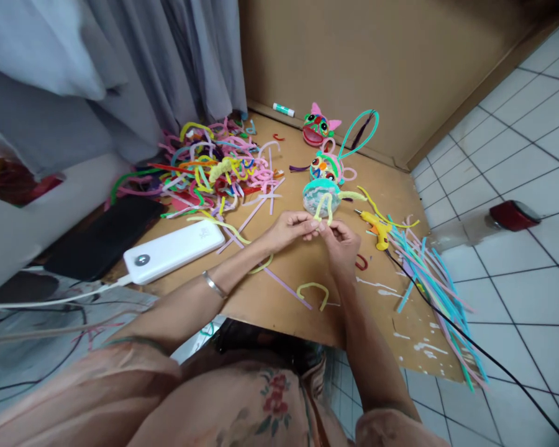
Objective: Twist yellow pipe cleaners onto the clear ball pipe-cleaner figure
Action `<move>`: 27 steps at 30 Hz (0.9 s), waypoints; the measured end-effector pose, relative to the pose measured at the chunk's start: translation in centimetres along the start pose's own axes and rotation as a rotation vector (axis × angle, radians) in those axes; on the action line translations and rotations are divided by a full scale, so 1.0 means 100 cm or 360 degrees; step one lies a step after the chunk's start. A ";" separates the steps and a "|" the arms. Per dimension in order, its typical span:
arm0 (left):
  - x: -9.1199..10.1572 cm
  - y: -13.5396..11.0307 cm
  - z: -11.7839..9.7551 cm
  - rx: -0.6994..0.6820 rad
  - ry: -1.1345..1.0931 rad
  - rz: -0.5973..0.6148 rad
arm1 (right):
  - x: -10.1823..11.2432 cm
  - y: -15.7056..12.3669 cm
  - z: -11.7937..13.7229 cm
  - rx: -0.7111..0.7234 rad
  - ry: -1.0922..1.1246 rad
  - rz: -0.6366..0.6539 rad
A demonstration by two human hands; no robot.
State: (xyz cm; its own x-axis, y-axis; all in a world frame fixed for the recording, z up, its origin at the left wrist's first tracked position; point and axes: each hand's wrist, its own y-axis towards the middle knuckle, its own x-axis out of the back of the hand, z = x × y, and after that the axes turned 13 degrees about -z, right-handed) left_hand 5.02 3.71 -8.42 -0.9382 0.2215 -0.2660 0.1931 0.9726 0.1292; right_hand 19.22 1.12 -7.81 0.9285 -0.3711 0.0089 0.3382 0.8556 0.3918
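Note:
A pale yellow pipe cleaner, bent into a narrow arch, is pinched between my two hands over the middle of the table. My left hand is closed on its left end with thumb and fingertips. Around the right end, the thumb and fingers of my right hand are closed. Just beyond the fingertips sits a round piece with a teal rim and a greyish face. Behind it stand a decorated animal head with a teal loop and a pink-eared head with an open red mouth.
A tangled heap of coloured pipe cleaners covers the back left. A white power bank with a cable lies left of my arm. At right are a yellow glue gun, its black cord and straight pipe cleaners. A glue stick lies by the back panel.

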 end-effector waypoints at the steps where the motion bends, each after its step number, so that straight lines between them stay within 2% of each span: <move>1: -0.001 0.000 -0.001 0.0007 0.0001 0.0005 | 0.000 0.000 0.000 -0.0006 0.0014 0.0000; 5: -0.001 -0.001 -0.004 0.0011 0.0010 0.0040 | 0.000 0.000 0.000 -0.0022 0.0010 -0.0005; 9: 0.003 0.000 -0.012 -0.0079 0.0091 0.0056 | -0.001 -0.002 -0.001 0.0031 -0.0011 0.0029; 10: 0.006 0.001 -0.015 -0.0106 0.0113 0.0040 | -0.001 -0.002 -0.001 0.0059 -0.0008 0.0049; 12: 0.013 0.005 -0.021 -0.0166 0.0095 -0.0135 | 0.000 -0.005 -0.002 0.0155 -0.0049 0.0129; 15: 0.026 0.013 -0.028 -0.0290 -0.0072 -0.0594 | -0.004 -0.012 -0.006 0.0500 -0.0307 0.0465; 18: 0.033 0.020 -0.029 -0.0361 -0.0138 -0.0782 | -0.015 -0.025 -0.013 0.0905 -0.0592 0.1020; 20: 0.034 0.021 -0.024 -0.0425 -0.0133 -0.0770 | -0.024 -0.034 -0.018 0.1047 -0.0693 0.1275; 22: 0.031 0.021 -0.019 -0.0493 -0.0103 -0.0709 | -0.032 -0.042 -0.021 0.1111 -0.0825 0.1370; 25: 0.027 0.020 -0.011 -0.0534 -0.0069 -0.0589 | -0.037 -0.044 -0.018 0.1144 -0.0872 0.1354; 27: 0.025 0.020 -0.009 -0.0503 -0.0041 -0.0554 | -0.033 -0.042 -0.011 0.1137 -0.0764 0.1226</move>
State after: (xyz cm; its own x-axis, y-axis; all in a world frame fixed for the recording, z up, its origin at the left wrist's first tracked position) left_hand 2.79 6.18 -7.98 -0.9234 -0.1083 -0.3682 -0.2323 0.9214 0.3115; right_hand 14.90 -0.85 -10.54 0.6453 -0.0695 0.7607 -0.5987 0.5726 0.5602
